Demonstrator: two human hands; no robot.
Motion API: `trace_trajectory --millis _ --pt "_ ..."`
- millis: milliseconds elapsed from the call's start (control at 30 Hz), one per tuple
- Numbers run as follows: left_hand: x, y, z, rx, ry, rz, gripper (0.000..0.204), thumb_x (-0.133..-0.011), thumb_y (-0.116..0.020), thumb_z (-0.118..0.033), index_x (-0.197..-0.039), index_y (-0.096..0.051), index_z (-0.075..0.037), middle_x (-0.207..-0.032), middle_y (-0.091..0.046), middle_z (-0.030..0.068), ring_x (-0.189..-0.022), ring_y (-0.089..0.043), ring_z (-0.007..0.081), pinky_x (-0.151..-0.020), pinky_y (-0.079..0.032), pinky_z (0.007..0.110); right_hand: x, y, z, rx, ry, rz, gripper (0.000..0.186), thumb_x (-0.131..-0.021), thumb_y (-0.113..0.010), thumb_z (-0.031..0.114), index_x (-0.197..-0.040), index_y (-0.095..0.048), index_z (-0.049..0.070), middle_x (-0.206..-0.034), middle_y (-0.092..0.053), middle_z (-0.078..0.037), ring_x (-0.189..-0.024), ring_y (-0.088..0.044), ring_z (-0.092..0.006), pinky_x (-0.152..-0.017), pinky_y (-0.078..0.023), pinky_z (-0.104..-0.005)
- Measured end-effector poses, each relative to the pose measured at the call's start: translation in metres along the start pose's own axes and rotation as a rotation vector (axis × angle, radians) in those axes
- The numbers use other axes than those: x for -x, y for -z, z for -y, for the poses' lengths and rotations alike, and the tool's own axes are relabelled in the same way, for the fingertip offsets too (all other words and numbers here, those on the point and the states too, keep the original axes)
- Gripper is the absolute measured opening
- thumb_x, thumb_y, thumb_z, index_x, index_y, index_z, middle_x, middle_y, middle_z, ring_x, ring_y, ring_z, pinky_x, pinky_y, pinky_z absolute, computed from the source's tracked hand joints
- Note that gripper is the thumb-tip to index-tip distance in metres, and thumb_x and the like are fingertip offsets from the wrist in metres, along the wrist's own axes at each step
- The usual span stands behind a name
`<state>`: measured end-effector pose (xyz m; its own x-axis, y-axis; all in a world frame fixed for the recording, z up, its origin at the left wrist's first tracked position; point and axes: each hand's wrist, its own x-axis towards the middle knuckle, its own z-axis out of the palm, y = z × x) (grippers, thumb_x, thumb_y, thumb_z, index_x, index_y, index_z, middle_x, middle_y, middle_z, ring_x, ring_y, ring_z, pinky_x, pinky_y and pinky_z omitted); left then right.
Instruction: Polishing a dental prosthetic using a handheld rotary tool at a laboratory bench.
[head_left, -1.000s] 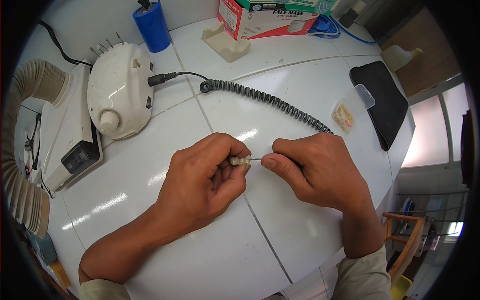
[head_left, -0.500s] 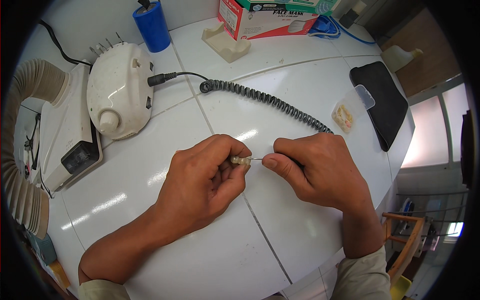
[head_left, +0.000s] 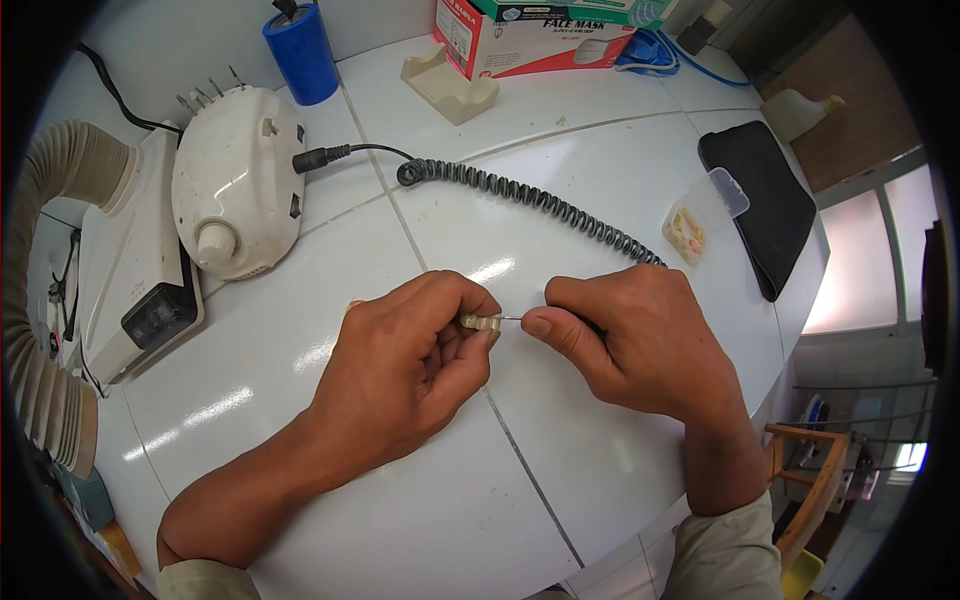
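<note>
Nothing moved: left hand [head_left: 400, 375] pinching small pale piece [head_left: 482, 323], right hand [head_left: 630, 340] probably clamped round thin-tipped tool [head_left: 508, 318].

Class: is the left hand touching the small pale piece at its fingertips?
Touching: the head view shows the left hand pinching the small pale piece between thumb and fingers.

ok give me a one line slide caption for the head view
Left hand pinches a small pale dental piece while the right hand brings a thin tool tip to it over a white tiled bench.
</note>
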<state>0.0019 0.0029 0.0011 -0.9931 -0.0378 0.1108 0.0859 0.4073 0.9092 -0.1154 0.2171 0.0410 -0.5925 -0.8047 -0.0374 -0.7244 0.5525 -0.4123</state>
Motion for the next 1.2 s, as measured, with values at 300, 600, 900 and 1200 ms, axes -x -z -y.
trace_trajectory --millis 300,600,900,1200 --pt "0.0001 -0.0012 0.0016 -0.026 -0.019 -0.002 0.015 -0.099 -0.076 0.001 -0.113 -0.071 0.001 -0.09 -0.071 0.0044 -0.071 -0.062 0.0077 -0.064 -0.05 0.026 0.0004 -0.0024 0.0001 0.014 -0.004 -0.015 0.051 -0.11 -0.069 0.046 -0.076 -0.072 0.008 -0.058 -0.062 -0.013 -0.053 -0.062 -0.0378 -0.054 -0.046 -0.0476" --pt "0.0 -0.0002 0.0003 -0.02 0.0 -0.001 0.014 -0.1 -0.076 0.001 -0.112 -0.071 0.001 -0.089 -0.07 0.0036 -0.071 -0.062 0.0072 -0.064 -0.05 0.026 -0.0007 -0.0017 -0.0005 -0.01 -0.029 -0.032 0.05 -0.111 -0.069 0.044 -0.076 -0.071 0.008 -0.057 -0.061 -0.013 -0.053 -0.061 -0.0376 -0.054 -0.047 -0.0475" --pt "0.0004 -0.0004 0.0 -0.039 -0.002 0.006 0.013 -0.1 -0.076 0.001 -0.112 -0.071 0.001 -0.089 -0.07 0.004 -0.071 -0.062 0.0074 -0.064 -0.05 0.026 0.0009 -0.0009 -0.0016 -0.007 -0.016 0.002 0.044 -0.109 -0.071 0.041 -0.08 -0.072 0.007 -0.059 -0.06 -0.014 -0.054 -0.059 -0.0374 -0.055 -0.044 -0.0463" --pt "0.0005 -0.0006 0.0007 -0.056 0.009 0.017 0.015 -0.099 -0.076 0.0 -0.114 -0.071 0.001 -0.09 -0.071 0.0054 -0.072 -0.064 0.0089 -0.065 -0.052 0.027 0.0005 -0.0022 0.0013 0.022 -0.018 -0.009 0.049 -0.109 -0.07 0.045 -0.077 -0.072 0.008 -0.058 -0.063 -0.013 -0.054 -0.063 -0.0385 -0.055 -0.047 -0.0485"
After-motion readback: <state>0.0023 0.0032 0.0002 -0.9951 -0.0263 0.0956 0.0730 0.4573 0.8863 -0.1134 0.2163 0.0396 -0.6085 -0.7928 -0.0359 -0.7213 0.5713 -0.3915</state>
